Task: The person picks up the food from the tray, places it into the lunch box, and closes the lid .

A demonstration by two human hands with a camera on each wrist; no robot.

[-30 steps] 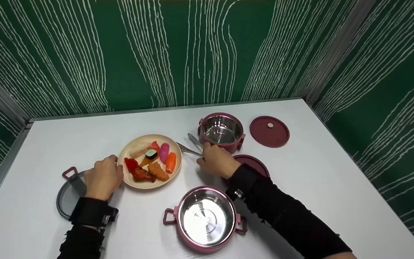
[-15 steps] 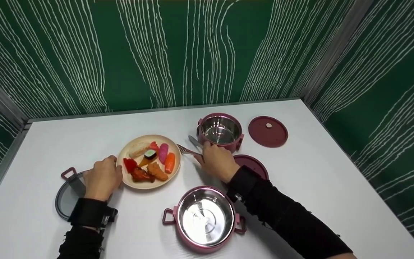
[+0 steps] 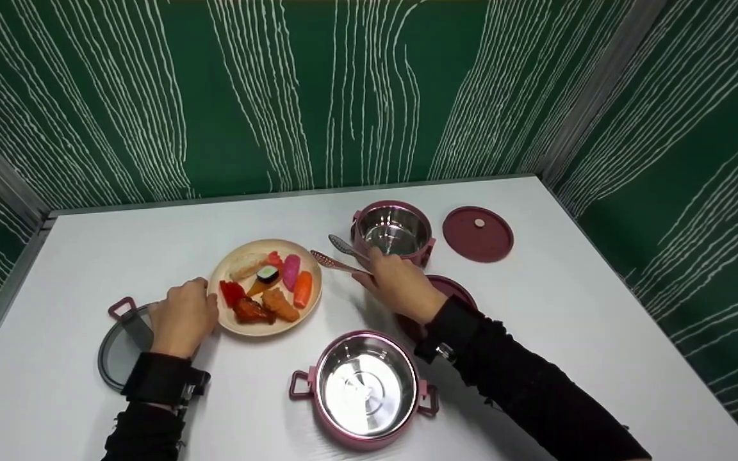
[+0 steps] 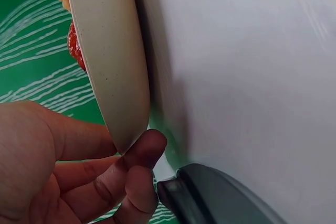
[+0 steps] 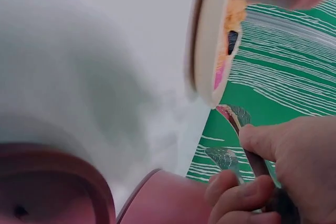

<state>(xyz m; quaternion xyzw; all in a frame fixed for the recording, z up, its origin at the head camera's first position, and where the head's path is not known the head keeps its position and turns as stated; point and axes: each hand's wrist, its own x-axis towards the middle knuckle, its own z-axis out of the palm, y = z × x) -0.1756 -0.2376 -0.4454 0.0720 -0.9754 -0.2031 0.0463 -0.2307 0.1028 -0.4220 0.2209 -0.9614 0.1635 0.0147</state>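
Observation:
In the head view, a beige plate (image 3: pixel 263 248) holds several food pieces, among them a sushi roll (image 3: pixel 268 274), an orange piece (image 3: pixel 303 290), a purple piece (image 3: pixel 290 272) and a fried piece (image 3: pixel 280 305). My left hand (image 3: pixel 183 317) pinches the plate's left rim between thumb and fingers, as the left wrist view shows. To the right of the plate, my right hand (image 3: pixel 401 285) grips metal tongs (image 3: pixel 338 264) with perforated heads. The tongs' arms are spread, with nothing between them, and their tips point left toward the plate.
A small maroon pot (image 3: pixel 394 234) stands behind the right hand; a larger one (image 3: pixel 369 387) stands in front. Two maroon lids (image 3: pixel 479 235) lie to the right, one partly under the right arm. A glass lid (image 3: pixel 119 358) lies left, partly hidden by the left arm.
My right hand has moved slightly to the right, raising and turning the tongs so that their perforated heads show more plainly. The left hand and plate stay in place.

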